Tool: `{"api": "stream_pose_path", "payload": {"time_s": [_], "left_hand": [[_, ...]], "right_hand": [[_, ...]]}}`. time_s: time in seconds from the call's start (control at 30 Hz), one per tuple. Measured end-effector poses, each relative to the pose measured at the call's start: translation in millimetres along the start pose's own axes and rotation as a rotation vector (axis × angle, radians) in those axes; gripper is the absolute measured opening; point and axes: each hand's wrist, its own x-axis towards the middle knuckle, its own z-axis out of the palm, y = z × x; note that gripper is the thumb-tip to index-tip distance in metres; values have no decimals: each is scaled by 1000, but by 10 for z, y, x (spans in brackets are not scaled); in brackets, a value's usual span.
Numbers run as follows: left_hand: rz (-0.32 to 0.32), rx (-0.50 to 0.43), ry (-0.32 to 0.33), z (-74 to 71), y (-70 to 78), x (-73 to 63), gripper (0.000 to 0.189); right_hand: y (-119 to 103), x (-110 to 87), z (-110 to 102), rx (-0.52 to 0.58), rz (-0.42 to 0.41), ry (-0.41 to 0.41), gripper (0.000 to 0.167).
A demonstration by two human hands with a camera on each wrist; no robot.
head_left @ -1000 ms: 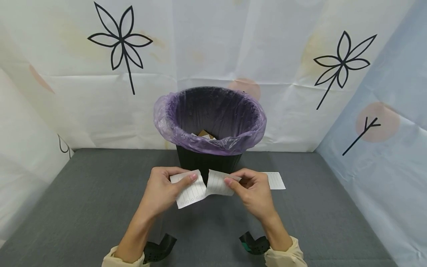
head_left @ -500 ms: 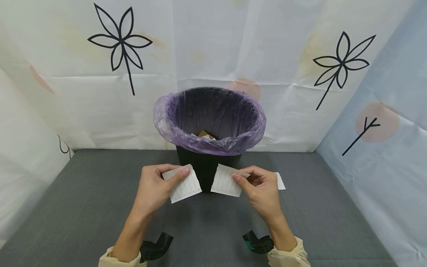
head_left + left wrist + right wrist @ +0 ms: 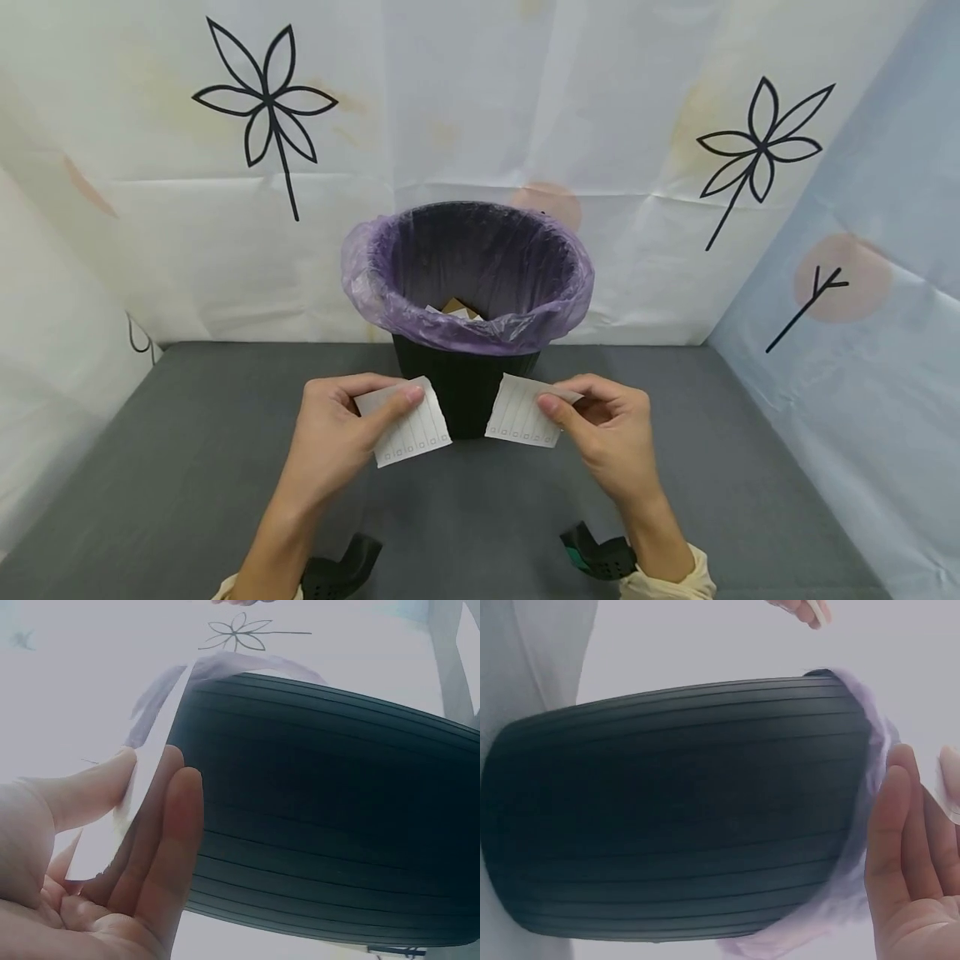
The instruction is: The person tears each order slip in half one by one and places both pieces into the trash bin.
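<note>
My left hand [image 3: 333,429] pinches a torn piece of lined paper [image 3: 411,431] between thumb and fingers, a row of small printed squares along its lower edge. A matching torn piece [image 3: 521,417] is pinched in my right hand [image 3: 611,425]. The two pieces are apart, ragged edges facing each other, and overlap the front of a black trash bin [image 3: 457,383] in the head view. From the left wrist, the paper [image 3: 150,757] appears nearly edge-on between thumb and fingers. Only part of the right hand [image 3: 922,862] shows in the right wrist view.
A purple bag [image 3: 472,337] lines the bin and folds over its rim. Inside lie paper scraps and a brown piece [image 3: 454,306]. The bin stands on a grey tabletop [image 3: 465,508] against a white patterned backdrop [image 3: 480,100].
One sheet has been torn into two pieces, and the hands have moved apart. A separate white paper on the table at right is now hidden behind my right hand.
</note>
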Motion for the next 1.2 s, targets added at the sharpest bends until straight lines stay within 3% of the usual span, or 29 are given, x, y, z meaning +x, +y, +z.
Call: {"api": "stream_pose_path", "payload": {"time_s": [0.27, 0.37, 0.5, 0.63, 0.97, 1.07, 1.2], "left_hand": [[110, 22, 13, -75, 213, 38, 15], [159, 61, 14, -116, 351, 93, 15], [168, 135, 0, -185, 580, 192, 20], [175, 194, -42, -243, 808, 297, 25], [355, 259, -96, -227, 1203, 599, 18], [351, 262, -105, -203, 1306, 695, 18], [284, 262, -121, -180, 1426, 816, 19]], "right_hand": [[-181, 204, -122, -15, -81, -5, 16], [-260, 309, -151, -30, -89, -18, 16], [-375, 460, -191, -46, -91, -50, 9], [-512, 609, -216, -111, -86, -77, 8], [-743, 1036, -192, -304, -134, -145, 12], [-775, 1180, -190, -340, -131, -163, 8], [-816, 1372, -204, -348, -85, -185, 6]]}}
